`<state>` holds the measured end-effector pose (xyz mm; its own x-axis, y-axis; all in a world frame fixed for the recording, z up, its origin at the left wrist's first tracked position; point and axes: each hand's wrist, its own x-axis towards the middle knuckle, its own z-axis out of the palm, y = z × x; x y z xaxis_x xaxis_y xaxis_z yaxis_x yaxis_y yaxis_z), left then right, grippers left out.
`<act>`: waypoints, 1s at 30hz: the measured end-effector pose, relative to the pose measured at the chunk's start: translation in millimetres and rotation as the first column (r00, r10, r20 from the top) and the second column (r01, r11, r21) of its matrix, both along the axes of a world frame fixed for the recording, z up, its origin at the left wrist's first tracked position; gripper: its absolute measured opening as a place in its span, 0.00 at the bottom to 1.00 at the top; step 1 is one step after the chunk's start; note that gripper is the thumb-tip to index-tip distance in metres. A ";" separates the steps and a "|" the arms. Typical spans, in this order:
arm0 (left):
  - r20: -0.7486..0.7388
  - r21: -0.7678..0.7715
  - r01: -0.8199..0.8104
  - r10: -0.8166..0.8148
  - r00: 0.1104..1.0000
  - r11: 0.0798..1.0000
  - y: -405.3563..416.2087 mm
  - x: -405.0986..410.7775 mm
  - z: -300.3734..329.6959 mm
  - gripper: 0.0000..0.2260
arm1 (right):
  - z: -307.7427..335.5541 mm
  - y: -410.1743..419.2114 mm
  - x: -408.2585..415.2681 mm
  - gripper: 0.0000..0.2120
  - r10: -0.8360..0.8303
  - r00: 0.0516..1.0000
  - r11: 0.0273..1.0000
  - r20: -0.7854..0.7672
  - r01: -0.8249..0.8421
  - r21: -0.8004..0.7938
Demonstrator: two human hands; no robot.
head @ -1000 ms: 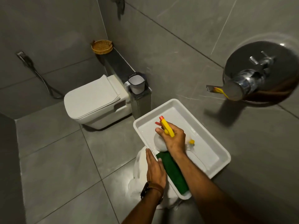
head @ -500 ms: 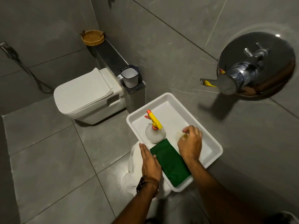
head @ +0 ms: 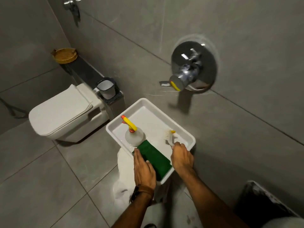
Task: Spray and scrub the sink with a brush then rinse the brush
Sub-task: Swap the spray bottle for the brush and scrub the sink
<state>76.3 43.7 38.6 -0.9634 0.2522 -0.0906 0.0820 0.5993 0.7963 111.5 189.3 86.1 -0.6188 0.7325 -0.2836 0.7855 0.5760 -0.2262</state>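
Note:
The white rectangular sink [head: 184, 134] stands below me against the tiled wall. Inside it a clear spray bottle [head: 133, 137] with a yellow and red trigger stands upright at the left. A green cloth [head: 155, 157] lies on the basin's near part. My right hand [head: 181, 157] is shut on the handle of a white brush [head: 169, 137], whose bristles are lifted above the basin's right side. My left hand [head: 143, 168] lies flat on the sink's near left rim, touching the cloth's edge, fingers extended.
A chrome wall tap [head: 189, 74] sticks out above the sink. A white toilet [head: 65, 112] stands to the left, with a ledge holding a grey cup [head: 106, 88] and a wicker basket [head: 65, 55]. A white cloth [head: 123, 178] hangs below the sink.
My right hand let go of the spray bottle, moved right and took hold of the brush, lifting it. The bottle now stands alone. My left hand stayed on the rim.

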 end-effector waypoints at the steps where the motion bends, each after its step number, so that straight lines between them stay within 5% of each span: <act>1: -0.010 0.004 0.036 -0.036 0.999 0.999 5.9 10.2 7.5 0.28 | 9.8 1.3 14.6 0.12 -0.033 0.999 0.999 -0.023 0.033 -0.014; 15: -0.103 0.074 0.484 -0.476 0.874 0.872 67.8 192.7 108.4 0.24 | 110.0 -9.9 250.0 0.12 -0.307 0.918 0.948 -0.250 0.319 0.007; 23: -0.072 0.051 0.716 -0.712 0.698 0.696 61.9 307.4 125.1 0.26 | 135.9 -42.7 405.5 0.14 -0.451 0.840 0.873 -0.302 0.485 0.047; 30: -0.123 -0.149 0.854 -0.866 0.484 0.498 51.1 354.9 92.5 0.34 | 109.4 -72.2 560.4 0.17 -0.679 0.731 0.728 -0.069 0.682 0.069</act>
<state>431.2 94.8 131.0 -0.2678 0.9634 -0.0076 0.7031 0.2009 0.6821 671.9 117.1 195.6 0.0465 0.9808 -0.1894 0.9665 -0.0921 -0.2396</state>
